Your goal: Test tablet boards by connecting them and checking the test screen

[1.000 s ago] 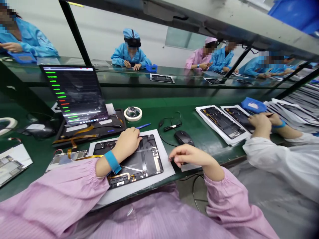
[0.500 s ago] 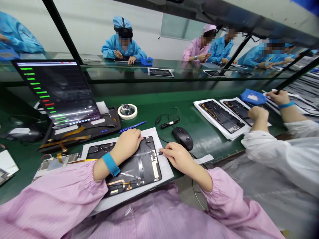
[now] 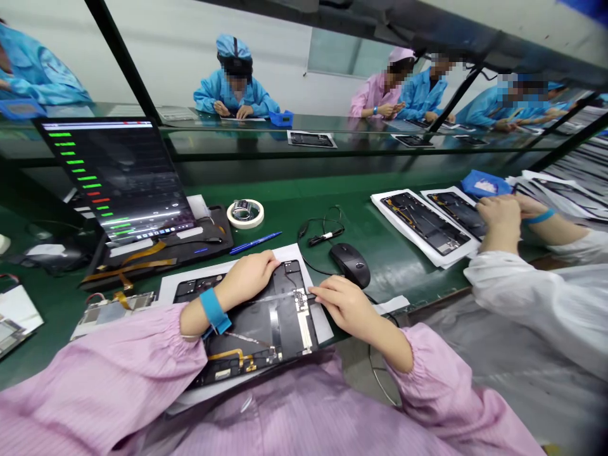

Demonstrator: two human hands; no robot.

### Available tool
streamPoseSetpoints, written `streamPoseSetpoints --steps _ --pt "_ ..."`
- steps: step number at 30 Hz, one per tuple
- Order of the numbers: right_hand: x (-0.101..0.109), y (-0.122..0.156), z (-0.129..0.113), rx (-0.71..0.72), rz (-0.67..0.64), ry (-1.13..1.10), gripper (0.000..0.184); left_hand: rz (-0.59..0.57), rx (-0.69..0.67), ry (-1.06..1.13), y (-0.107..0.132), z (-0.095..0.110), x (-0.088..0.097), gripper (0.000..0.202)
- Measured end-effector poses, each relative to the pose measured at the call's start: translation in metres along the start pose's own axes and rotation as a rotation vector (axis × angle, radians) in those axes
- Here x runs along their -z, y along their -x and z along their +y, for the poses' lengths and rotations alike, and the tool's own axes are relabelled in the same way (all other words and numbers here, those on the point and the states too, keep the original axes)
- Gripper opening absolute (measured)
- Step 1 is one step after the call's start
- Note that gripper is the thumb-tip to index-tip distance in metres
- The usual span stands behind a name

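Tablet housing (image 3: 259, 323): 1, open on white sheet (image 3: 326, 326), between both hands
Left hand (image 3: 249, 277): fingers bent together at top edge; underside hidden, grip impossible to tell
Right hand (image 3: 344, 304): pinching 1 dark plug (image 3: 311, 296) at right edge
Interior: board (image 3: 302, 301) and ribbon (image 3: 230, 354) seemingly fitted already; plug seating unclear, cover not yet on
Mouse (image 3: 350, 265), pen (image 3: 256, 242), tape roll (image 3: 247, 224): 1 each, beyond
Screen (image 3: 118, 183): 1, left
Separate housings (image 3: 425, 221): 2, right

The bare right hand (image 3: 344, 305), pinching a small black plug-like piece (image 3: 311, 297), is now meeting the edge of the flat black tablet housing (image 3: 254, 322) instead of hovering apart; left of this grip, the housing is overhanging the white paper sheet (image 3: 325, 325) bodyward.
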State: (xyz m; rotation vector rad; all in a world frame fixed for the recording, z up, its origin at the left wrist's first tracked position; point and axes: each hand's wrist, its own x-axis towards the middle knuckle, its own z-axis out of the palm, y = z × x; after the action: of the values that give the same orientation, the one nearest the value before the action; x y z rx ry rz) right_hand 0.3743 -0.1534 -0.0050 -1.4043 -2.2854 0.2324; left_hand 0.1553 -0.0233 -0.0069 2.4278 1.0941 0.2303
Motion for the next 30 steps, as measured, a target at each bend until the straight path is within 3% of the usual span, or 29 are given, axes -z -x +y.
streamPoseSetpoints --steps 3,6,9,13,18,20,23,26,28,30 --pt "-0.002 -0.001 -0.013 -0.039 -0.075 0.086 0.027 0.017 -0.022 0.015 -0.001 -0.004 -0.004 0.026" --pt "-0.011 0.001 -0.024 -0.014 -0.023 0.273 0.026 0.045 -0.036 0.046 0.0 -0.005 -0.005 0.025" --pt "-0.022 0.0 -0.017 0.097 0.073 0.372 0.025 0.055 -0.051 0.042 -0.002 -0.006 -0.005 0.025" --pt "-0.025 -0.005 0.001 0.201 0.062 0.324 0.024 0.083 -0.05 -0.001 -0.006 -0.01 -0.005 0.027" --pt "-0.016 0.0 0.01 0.086 -0.054 0.233 0.026 0.079 -0.065 0.035 -0.004 -0.012 -0.007 0.026" --pt "-0.014 0.003 0.013 0.003 0.01 0.152 0.029 0.077 -0.064 0.056 -0.004 -0.012 -0.008 0.025" --pt "-0.013 0.005 0.017 -0.055 0.155 0.079 0.018 0.081 -0.047 0.1 -0.003 -0.008 -0.007 0.023" --pt "-0.015 0.005 0.021 -0.021 0.194 0.071 0.008 0.215 -0.132 0.152 0.002 -0.005 0.012 0.013" --pt "-0.018 0.004 0.024 0.007 0.215 0.086 0.009 0.379 -0.186 0.155 0.008 -0.01 0.037 0.01" --pt "-0.02 0.004 0.028 0.025 0.227 0.105 0.011 0.525 -0.138 0.113 0.019 -0.025 0.067 0.014"
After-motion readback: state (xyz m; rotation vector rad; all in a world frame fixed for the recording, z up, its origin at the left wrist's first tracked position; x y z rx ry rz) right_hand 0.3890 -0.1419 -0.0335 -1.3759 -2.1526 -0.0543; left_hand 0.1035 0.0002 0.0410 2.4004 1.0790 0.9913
